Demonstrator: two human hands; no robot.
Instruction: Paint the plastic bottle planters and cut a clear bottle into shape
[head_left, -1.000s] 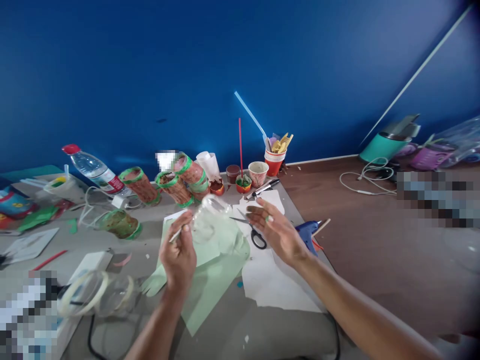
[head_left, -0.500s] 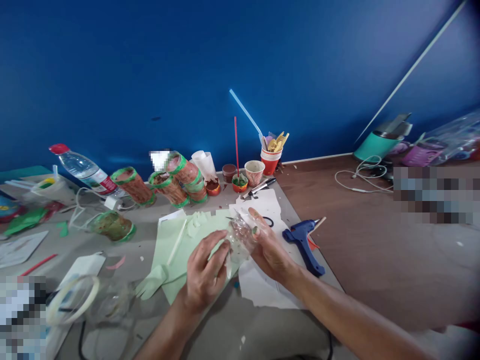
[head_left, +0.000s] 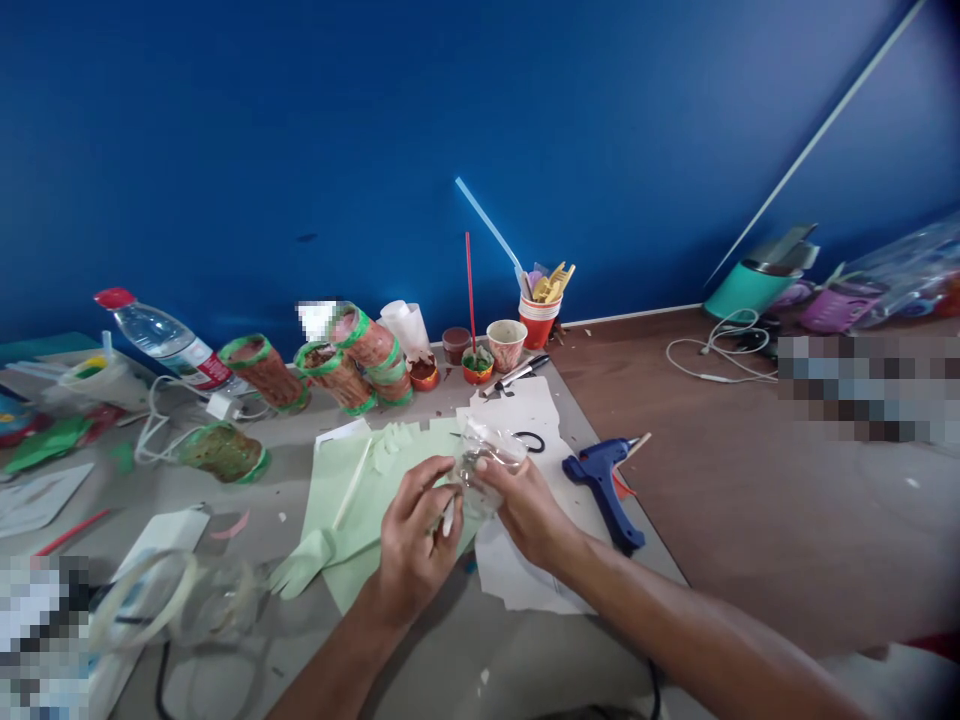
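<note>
Over the middle of the work area, both hands hold a crinkled, see-through plastic piece (head_left: 480,492); its exact kind is not plain. My right hand (head_left: 529,505) grips it from the right, thumb pressed on top. My left hand (head_left: 420,525) is curled at its left edge, fingers pinching. A small white tip (head_left: 448,516) shows between the left fingers. Below lie a pale green sheet (head_left: 322,510) and white paper (head_left: 517,580). Partly covered by the plastic, scissors with a black handle (head_left: 531,441) rest on the paper.
A blue glue gun (head_left: 604,485) lies to the right. Along the back stand brown tubes with green rims (head_left: 270,375), a paper cup (head_left: 508,345) and red cups with wooden cutlery (head_left: 540,322). At left are a water bottle (head_left: 169,340) and a tape roll (head_left: 142,600).
My right hand has turned, its fingers folding in and its thumb now lying across the plastic. The black scissor handle shows more. My left hand has shifted slightly right.
</note>
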